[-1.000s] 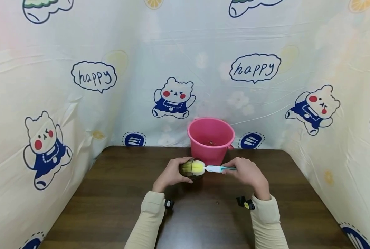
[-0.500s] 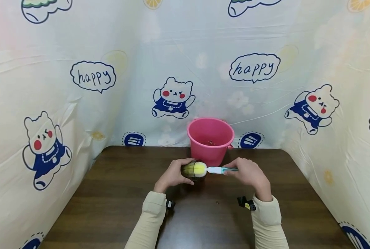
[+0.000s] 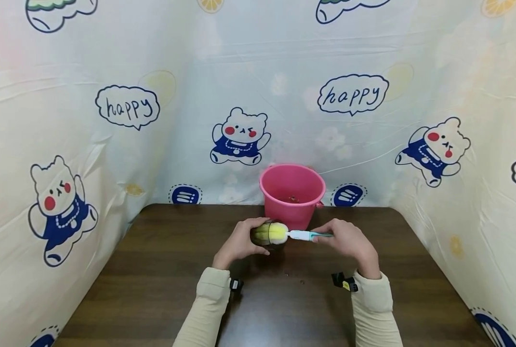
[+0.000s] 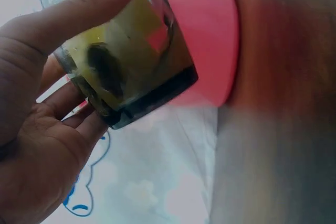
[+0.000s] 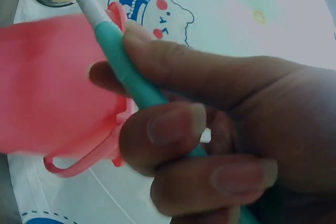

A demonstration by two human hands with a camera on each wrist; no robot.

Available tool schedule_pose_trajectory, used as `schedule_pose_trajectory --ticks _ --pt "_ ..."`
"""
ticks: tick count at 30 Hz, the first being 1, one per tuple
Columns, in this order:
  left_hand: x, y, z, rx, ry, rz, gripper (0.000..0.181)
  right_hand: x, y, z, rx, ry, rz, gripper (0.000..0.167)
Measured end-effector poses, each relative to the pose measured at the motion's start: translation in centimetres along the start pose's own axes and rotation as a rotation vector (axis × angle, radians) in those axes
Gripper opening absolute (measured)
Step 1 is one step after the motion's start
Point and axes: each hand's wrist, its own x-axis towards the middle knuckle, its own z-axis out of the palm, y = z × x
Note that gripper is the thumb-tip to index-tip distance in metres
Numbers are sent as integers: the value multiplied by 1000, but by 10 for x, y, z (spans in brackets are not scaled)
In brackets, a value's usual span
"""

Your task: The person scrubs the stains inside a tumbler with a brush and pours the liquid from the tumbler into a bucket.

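Note:
My left hand (image 3: 239, 243) grips a dark, see-through glass (image 3: 259, 234) lying on its side, mouth to the right. The thumb (image 4: 79, 11) presses along its wall in the left wrist view, with the yellow sponge showing through. A brush with a yellow and white sponge head (image 3: 277, 233) sits inside the glass. My right hand (image 3: 349, 243) pinches its white and teal handle (image 3: 301, 235); in the right wrist view the fingers curl round the teal part (image 5: 123, 64).
A pink bucket (image 3: 293, 212) stands right behind the glass at the table's back edge, with small bits inside. Small drops (image 3: 302, 282) lie on the brown table (image 3: 175, 270). A patterned cloth (image 3: 292, 53) hangs behind and at both sides.
The glass and brush head have shifted slightly, right and then back left. The right hand is a little farther right than before. Another small drop shows on the table.

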Motion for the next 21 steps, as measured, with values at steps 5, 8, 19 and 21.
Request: schedule_pose_trajectory --ticks 5,8,19,21 --pt "-3 1 0 9 -16 -10 86 -2 -4 4 7 -60 13 20" --pt "-2 -2 3 -2 -14 -10 85 -4 -5 3 1 -55 -9 20" --pt "-1 -7 7 -38 8 -33 85 -1 -8 6 -25 -57 54 19" --pt "0 -8 8 -44 -7 -33 86 -2 -9 3 -22 -62 33 19"
